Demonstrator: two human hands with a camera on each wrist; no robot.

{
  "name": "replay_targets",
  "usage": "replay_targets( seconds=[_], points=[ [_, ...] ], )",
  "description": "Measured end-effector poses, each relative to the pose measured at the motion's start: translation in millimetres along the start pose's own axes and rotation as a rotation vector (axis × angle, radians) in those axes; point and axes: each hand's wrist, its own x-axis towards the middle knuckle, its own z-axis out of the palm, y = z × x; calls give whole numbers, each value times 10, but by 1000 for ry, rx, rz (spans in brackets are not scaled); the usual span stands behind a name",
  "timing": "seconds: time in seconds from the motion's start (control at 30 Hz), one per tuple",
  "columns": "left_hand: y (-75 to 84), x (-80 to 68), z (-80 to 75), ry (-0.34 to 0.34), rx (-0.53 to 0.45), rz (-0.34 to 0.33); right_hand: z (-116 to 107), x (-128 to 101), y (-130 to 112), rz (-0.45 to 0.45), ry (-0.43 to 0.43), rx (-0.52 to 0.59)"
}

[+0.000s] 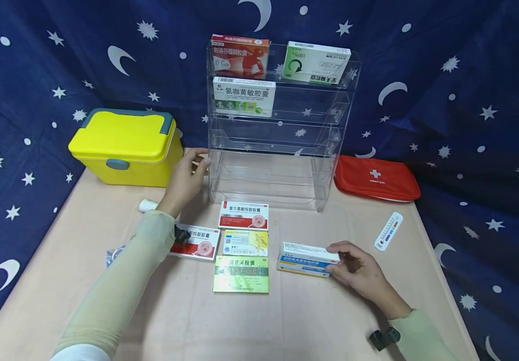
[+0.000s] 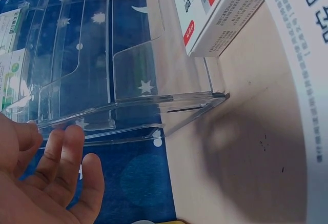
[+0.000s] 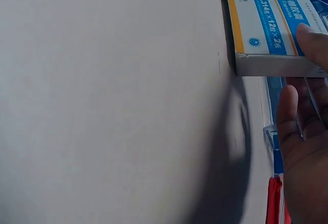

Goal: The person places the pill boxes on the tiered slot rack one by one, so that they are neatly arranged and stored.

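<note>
The right hand has its grip on the blue-and-white medicine box, with thumb and fingers pinching its right end, while the box lies flat on the surface, near its front right part. The left hand has straight fingers, not closed on anything, which touch the left side wall of the clear acrylic rack, probably to keep it steady. The rack stands at the back of the surface and holds three boxes: a red one and a green-and-white one on the top tier, another white one just below. Its lower tiers hold nothing. Four more boxes lie flat between the hands. A yellow case, lid closed, stands left of the rack, and a red first-aid pouch lies to the right.
</note>
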Motion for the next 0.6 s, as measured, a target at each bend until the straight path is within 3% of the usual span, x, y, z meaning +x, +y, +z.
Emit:
replay_targets(
  seconds=[0.1, 0.27, 0.4, 0.6],
  points=[
    [-10, -4, -5, 0, 3, 1, 8, 12, 19, -13, 3, -3],
    [-23, -4, -1, 4, 0, 7, -32, 205, -292, 19, 56, -48],
    [-21, 4, 2, 5, -4, 6, -186, 496, -379, 11, 128, -40],
    [-18, 5, -1, 7, -11, 3, -442, 1056, -449, -79, 255, 90]
  ],
)
